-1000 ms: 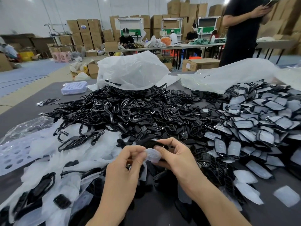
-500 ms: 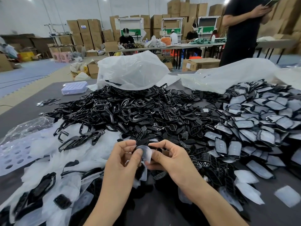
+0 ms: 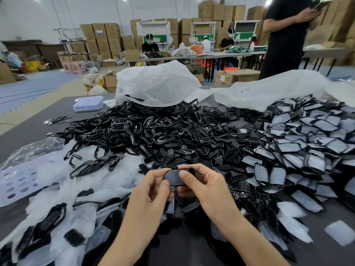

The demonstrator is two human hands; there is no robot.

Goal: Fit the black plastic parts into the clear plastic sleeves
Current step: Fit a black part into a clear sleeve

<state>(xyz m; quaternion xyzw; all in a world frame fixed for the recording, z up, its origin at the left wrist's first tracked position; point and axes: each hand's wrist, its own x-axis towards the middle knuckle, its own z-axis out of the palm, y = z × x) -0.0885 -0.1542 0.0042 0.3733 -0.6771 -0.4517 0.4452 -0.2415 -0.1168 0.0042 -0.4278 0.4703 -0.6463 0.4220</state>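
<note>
1. Both hands meet on one black part (image 3: 172,176) and pinch it between them, low over the dark table (image 3: 26,131).
2. On the part's left end, the left hand (image 3: 151,192) has its thumb against the near face and its forefinger curled over the top edge.
3. At the other end, the right hand (image 3: 205,187) lays its thumb flat on the face and hooks its forefinger over the top.
4. Each grip is narrow, closed down to the thickness of the piece. The other fingers are tucked underneath.
5. Lying lengthwise from hand to hand, the part is oval and a dull dark grey. I cannot tell from here whether clear film already covers it.
6. Just beyond the fingertips, a broad heap of loose black parts (image 3: 153,131) rises, made up of glossy frames and small gridded pieces.
7. Off to the right of the right hand lies a spread of sleeved parts (image 3: 307,143), overlapping one another, grey under their film.
8. Left of the left hand is a drift of clear sleeves (image 3: 57,191), with a few black frames lying on top.
9. Past the black heap sits a crumpled white plastic bag (image 3: 157,85), and a small clear tray (image 3: 88,103) lies to the left of it.
10. At the far right end of the table, well away from the hands, stands a person in black (image 3: 282,35) holding something up at chest height.
</note>
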